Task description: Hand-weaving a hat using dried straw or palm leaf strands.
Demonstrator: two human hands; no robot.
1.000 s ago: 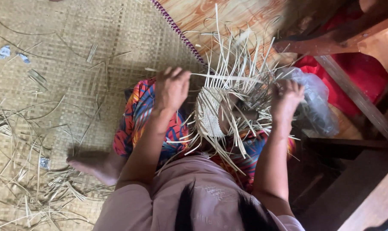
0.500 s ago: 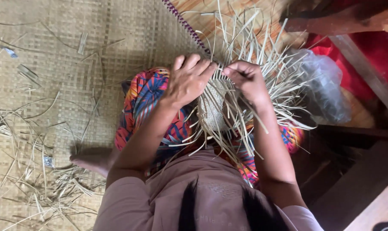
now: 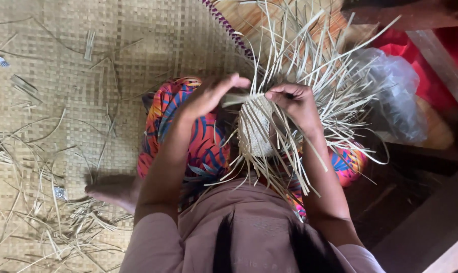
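A half-woven straw piece (image 3: 256, 129) rests on my lap, its pale woven middle ringed by many loose strips (image 3: 335, 86) fanning outward. My left hand (image 3: 211, 96) lies at its left edge, fingers stretched over a flat strip. My right hand (image 3: 297, 103) is above the woven middle and pinches the other end of that strip between thumb and fingers. My lap is covered by a bright patterned cloth (image 3: 188, 136).
A woven floor mat (image 3: 87, 81) spreads to the left, littered with cut straw scraps (image 3: 52, 222). My bare foot (image 3: 112, 189) rests on it. A clear plastic bag (image 3: 395, 96) and red cloth (image 3: 441, 65) lie at the right beside dark wooden furniture legs (image 3: 436, 55).
My hands have come together from the sides of the straw piece to its top. The right hand has pinched a strip, and the left hand has flattened out beside it.
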